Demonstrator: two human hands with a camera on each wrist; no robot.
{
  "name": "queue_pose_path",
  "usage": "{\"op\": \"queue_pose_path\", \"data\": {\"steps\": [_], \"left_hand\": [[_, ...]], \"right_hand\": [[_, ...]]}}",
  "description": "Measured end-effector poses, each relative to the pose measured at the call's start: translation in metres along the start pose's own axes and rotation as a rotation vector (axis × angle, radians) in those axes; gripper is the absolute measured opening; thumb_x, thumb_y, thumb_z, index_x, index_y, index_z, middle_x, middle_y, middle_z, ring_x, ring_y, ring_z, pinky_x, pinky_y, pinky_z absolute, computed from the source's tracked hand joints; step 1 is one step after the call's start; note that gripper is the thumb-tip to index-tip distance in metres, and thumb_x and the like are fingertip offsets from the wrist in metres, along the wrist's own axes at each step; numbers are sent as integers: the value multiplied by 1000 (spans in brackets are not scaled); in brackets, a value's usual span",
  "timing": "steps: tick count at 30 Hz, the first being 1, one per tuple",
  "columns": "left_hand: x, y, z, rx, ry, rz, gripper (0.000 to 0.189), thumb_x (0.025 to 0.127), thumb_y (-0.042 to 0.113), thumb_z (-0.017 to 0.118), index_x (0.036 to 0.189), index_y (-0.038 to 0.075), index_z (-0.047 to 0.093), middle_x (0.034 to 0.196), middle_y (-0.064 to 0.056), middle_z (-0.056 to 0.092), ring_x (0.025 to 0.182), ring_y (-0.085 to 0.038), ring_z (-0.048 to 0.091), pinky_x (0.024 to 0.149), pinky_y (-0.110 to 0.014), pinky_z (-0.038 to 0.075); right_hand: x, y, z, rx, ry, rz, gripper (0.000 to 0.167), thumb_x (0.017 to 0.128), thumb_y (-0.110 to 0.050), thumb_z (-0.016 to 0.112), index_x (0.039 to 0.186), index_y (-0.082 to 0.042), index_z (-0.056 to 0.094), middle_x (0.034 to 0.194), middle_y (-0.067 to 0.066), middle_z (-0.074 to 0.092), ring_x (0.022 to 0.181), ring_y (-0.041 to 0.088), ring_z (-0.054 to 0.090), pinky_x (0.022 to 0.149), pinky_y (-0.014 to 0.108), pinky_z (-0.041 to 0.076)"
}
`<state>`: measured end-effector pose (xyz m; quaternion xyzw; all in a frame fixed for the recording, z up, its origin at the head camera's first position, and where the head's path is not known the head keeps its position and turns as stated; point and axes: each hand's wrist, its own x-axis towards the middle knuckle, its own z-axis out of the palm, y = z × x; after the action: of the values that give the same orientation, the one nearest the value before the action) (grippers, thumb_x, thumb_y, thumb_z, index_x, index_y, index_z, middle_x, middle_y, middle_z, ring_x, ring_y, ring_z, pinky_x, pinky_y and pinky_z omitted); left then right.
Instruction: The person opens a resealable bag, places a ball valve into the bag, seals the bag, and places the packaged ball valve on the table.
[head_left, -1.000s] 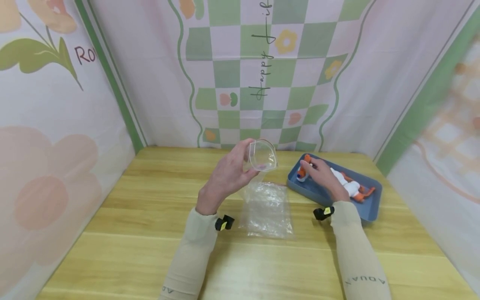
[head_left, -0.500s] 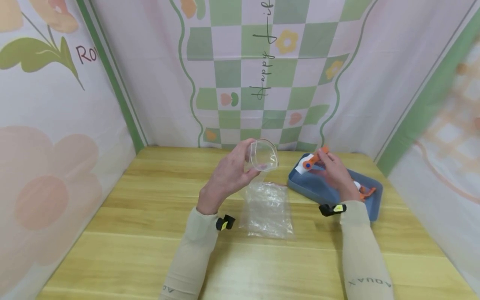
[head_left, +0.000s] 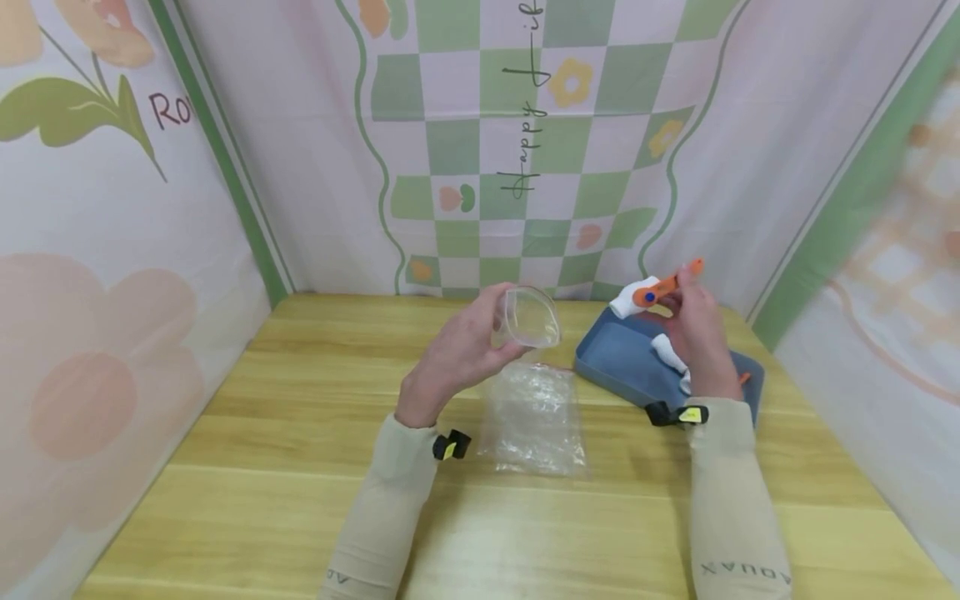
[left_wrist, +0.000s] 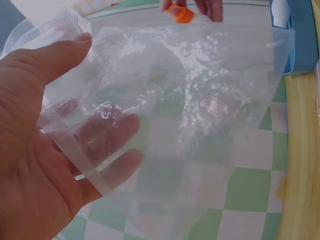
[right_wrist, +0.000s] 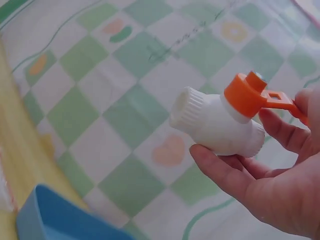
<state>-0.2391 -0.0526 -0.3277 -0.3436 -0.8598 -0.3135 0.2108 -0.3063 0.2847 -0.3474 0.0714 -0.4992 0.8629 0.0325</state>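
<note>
My left hand (head_left: 461, 350) holds a clear zip bag (left_wrist: 200, 105) near its mouth, thumb on one side and fingers spread on the other. The bag's mouth gapes in the head view. My right hand (head_left: 703, 333) grips a white plastic ball valve (right_wrist: 220, 125) by its orange lever handle (right_wrist: 245, 95), fingers under the white body. The valve is above the blue tray (head_left: 618, 358), apart from the bag. More white valve parts (head_left: 667, 354) with a bit of orange lie in the tray, partly hidden by my right hand.
Another clear bag (head_left: 536, 425) lies flat on the wooden table (head_left: 300, 467), left of the tray. A patterned cloth (head_left: 453, 142) hangs behind the table's back edge, with more cloth at both sides.
My right hand has lifted the ball valve out of the tray, moving up and to the right. The left hand with the bag has barely moved.
</note>
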Motion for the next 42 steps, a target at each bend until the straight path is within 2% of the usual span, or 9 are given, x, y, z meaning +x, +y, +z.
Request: {"op": "queue_pose_path", "data": {"steps": [5, 10, 20, 24, 27, 30, 36, 38, 42], "left_hand": [[2, 0, 2, -31, -59, -40, 75, 83, 29, 79, 141, 2, 39, 118, -13, 64, 88, -23, 65, 76, -30, 55], [2, -1, 4, -31, -74, -54, 75, 84, 31, 78, 141, 2, 39, 120, -15, 64, 90, -24, 66, 78, -32, 55], [3, 1, 5, -33, -91, -41, 73, 85, 35, 77, 141, 7, 39, 116, -8, 65, 94, -18, 67, 81, -30, 56], [4, 3, 7, -84, -114, -30, 70, 86, 33, 77, 139, 8, 39, 110, -6, 67, 93, -16, 66, 81, -28, 54], [4, 6, 9, -124, -168, -50, 68, 87, 36, 75, 139, 10, 38, 101, -1, 66, 84, -12, 64, 75, -24, 53], [4, 8, 12, -141, -222, -80, 69, 88, 40, 72, 141, 12, 37, 97, 3, 65, 78, -8, 61, 69, -20, 50], [3, 12, 15, -201, -261, -83, 73, 89, 42, 71, 144, 11, 34, 96, 4, 63, 77, -9, 61, 66, -20, 52], [2, 13, 17, -216, -263, -79, 74, 90, 44, 70, 145, 12, 33, 99, 4, 63, 79, -8, 62, 68, -20, 52], [2, 15, 19, -247, -267, -83, 73, 91, 49, 66, 147, 15, 33, 108, 3, 65, 83, -8, 63, 69, -21, 53]], "right_hand": [[-10, -14, 17, 30, 6, -79, 34, 97, -37, 58, 90, -4, 63, 81, 5, 72, 79, 15, 67, 72, 37, 60], [-20, -22, 32, 74, -75, -158, 36, 99, -32, 57, 82, -1, 64, 74, 8, 70, 79, 18, 68, 72, 39, 61], [-42, -31, 60, 50, -192, -240, 33, 100, -27, 55, 90, 1, 68, 93, 10, 75, 79, 19, 70, 74, 33, 60], [-48, -29, 71, 69, -294, -291, 33, 102, -23, 52, 92, 4, 70, 93, 11, 75, 78, 19, 71, 74, 28, 59], [-50, -26, 81, 61, -395, -334, 34, 103, -20, 49, 95, 4, 72, 94, 11, 75, 85, 19, 70, 76, 25, 58], [-53, -21, 90, 12, -452, -355, 34, 104, -21, 47, 94, 0, 72, 97, 8, 75, 93, 18, 69, 77, 22, 56], [-58, -10, 102, -123, -421, -349, 33, 105, -23, 46, 92, -7, 72, 102, 3, 72, 93, 14, 66, 79, 21, 55], [-59, -7, 105, -152, -408, -348, 32, 105, -21, 46, 95, -7, 72, 104, 3, 71, 92, 13, 65, 80, 22, 56], [-62, 0, 109, -257, -367, -372, 30, 105, -21, 47, 91, -9, 70, 107, 3, 70, 91, 13, 64, 79, 22, 56]]}}
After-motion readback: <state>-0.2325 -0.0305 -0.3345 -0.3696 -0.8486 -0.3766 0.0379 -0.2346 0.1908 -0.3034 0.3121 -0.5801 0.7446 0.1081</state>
